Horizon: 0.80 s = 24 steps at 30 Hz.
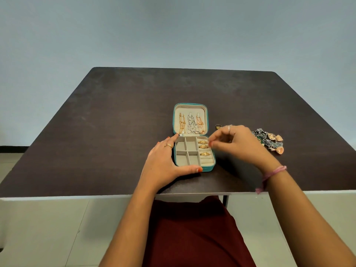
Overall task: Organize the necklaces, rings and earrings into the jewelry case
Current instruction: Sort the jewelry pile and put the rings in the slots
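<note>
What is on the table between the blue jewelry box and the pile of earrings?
A dark ring lies on the table there, and the right hand hovers between the jewelry box and earring pile, seen from the head camera.

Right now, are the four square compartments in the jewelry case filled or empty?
Empty. The four square compartments show only bare beige lining; three gold rings sit in the ring rolls on the jewelry case's right side.

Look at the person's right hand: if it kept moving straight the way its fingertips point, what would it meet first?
The right hand points leftward at the open teal jewelry case. It would probably first meet the gold rings in the cream ring rolls along the case's right side, though the hand's height above them is unclear.
</note>
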{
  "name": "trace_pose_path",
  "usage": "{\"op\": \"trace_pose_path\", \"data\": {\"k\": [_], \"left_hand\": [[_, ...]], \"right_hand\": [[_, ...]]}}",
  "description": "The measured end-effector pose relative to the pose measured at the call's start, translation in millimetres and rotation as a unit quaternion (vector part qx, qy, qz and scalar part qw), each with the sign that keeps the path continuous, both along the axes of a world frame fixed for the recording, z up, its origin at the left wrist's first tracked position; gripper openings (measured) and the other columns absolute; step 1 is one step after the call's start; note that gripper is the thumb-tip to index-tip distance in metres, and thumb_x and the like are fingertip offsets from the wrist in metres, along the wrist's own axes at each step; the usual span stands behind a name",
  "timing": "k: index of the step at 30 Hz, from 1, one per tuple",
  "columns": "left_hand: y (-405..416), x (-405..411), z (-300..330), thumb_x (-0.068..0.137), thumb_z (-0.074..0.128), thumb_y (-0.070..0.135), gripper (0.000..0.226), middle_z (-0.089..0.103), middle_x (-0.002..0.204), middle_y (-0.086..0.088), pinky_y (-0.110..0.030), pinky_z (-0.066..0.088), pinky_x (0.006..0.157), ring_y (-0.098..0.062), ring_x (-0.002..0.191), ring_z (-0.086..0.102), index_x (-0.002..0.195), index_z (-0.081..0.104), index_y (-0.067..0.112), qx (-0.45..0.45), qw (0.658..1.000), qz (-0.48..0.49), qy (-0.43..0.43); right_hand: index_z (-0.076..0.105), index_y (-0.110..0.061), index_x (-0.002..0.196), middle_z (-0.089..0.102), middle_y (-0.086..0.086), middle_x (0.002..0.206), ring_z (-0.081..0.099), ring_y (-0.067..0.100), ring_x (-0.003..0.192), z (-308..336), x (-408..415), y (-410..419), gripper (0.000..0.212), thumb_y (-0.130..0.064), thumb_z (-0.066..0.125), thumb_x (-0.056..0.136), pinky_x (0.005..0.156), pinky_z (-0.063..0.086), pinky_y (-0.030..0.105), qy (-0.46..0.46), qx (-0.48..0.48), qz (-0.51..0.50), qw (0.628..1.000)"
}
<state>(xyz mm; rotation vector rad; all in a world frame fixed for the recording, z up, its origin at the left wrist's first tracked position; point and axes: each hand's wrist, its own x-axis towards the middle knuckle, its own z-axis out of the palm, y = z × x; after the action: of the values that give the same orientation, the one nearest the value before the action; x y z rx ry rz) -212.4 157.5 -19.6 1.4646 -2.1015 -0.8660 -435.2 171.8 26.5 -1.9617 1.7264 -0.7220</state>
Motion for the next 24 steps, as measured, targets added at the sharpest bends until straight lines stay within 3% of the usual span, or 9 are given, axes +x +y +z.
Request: {"op": "trace_pose_path", "data": {"k": [3,6,12,15,19,22,24], "left_hand": [[-0.7,-0.1,-0.4,0.049,0.068,0.081,0.12,0.037,0.149,0.009,-0.046,0.03,0.113,-0.015,0.138,0.031,0.149,0.021,0.034,0.009,1.0,0.004,-0.003],[0.2,0.0,1.4,0.05,0.068,0.08,0.12,0.037,0.149,0.009,-0.047,0.03,0.114,-0.015,0.139,0.031,0.149,0.02,0.033,0.012,1.0,0.005,-0.006],[0.1,-0.1,1.9,0.05,0.069,0.079,0.119,0.038,0.147,0.01,-0.045,0.032,0.112,-0.014,0.136,0.033,0.149,0.021,0.034,0.011,1.0,0.006,-0.004],[0.8,0.2,2.1,0.052,0.071,0.076,0.117,0.039,0.147,0.01,-0.044,0.031,0.113,-0.013,0.136,0.033,0.149,0.022,0.033,0.002,1.0,0.008,0.001],[1.1,-0.3,2.7,0.054,0.072,0.074,0.115,0.039,0.148,0.01,-0.044,0.029,0.114,-0.011,0.137,0.032,0.149,0.022,0.031,-0.005,1.0,0.002,-0.001],[1.2,-0.9,3.4,0.055,0.072,0.073,0.114,0.04,0.147,0.01,-0.044,0.029,0.114,-0.01,0.135,0.034,0.149,0.024,0.03,-0.01,1.0,-0.001,0.003],[1.3,-0.7,2.6,0.055,0.073,0.072,0.113,0.041,0.145,0.011,-0.043,0.03,0.114,-0.009,0.133,0.035,0.148,0.024,0.031,-0.01,1.0,0.0,0.007]], "right_hand": [[0.071,-0.021,0.099,0.067,-0.004,0.094,0.06,0.005,0.078,-8.3,-17.4,-22.2,0.014,-0.018,0.068,0.085,0.076,0.046,0.014,0.021,-0.064,-0.1,0.993],[0.067,-0.016,0.114,0.061,0.002,0.109,0.059,0.012,0.091,-18.7,-26.9,-43.3,0.027,-0.024,0.067,0.088,0.085,0.041,0.021,0.088,-0.035,-0.115,0.989],[0.073,-0.013,0.103,0.067,0.007,0.108,0.061,0.021,0.1,-22.4,-24.7,-53.9,0.018,-0.017,0.061,0.091,0.088,0.04,0.025,0.146,-0.012,-0.107,0.983],[0.073,-0.019,0.096,0.071,0.002,0.101,0.061,0.012,0.085,-14.9,-20.1,-45.0,0.012,-0.022,0.062,0.091,0.079,0.043,0.022,0.075,0.04,-0.111,0.99],[0.072,-0.02,0.088,0.071,0.005,0.088,0.06,0.011,0.072,9.1,-11.4,-18.5,0.005,-0.02,0.067,0.087,0.065,0.05,0.022,-0.124,0.143,-0.074,0.979],[0.074,-0.019,0.093,0.071,-0.005,0.082,0.058,0.001,0.069,25.4,-8.2,-5.5,0.01,-0.022,0.068,0.085,0.06,0.045,0.019,-0.132,0.207,-0.015,0.969],[0.074,-0.019,0.096,0.072,-0.009,0.087,0.06,0.002,0.078,30.0,-5.0,-2.5,0.013,-0.024,0.067,0.085,0.067,0.044,0.02,-0.101,0.244,0.019,0.964]]}}
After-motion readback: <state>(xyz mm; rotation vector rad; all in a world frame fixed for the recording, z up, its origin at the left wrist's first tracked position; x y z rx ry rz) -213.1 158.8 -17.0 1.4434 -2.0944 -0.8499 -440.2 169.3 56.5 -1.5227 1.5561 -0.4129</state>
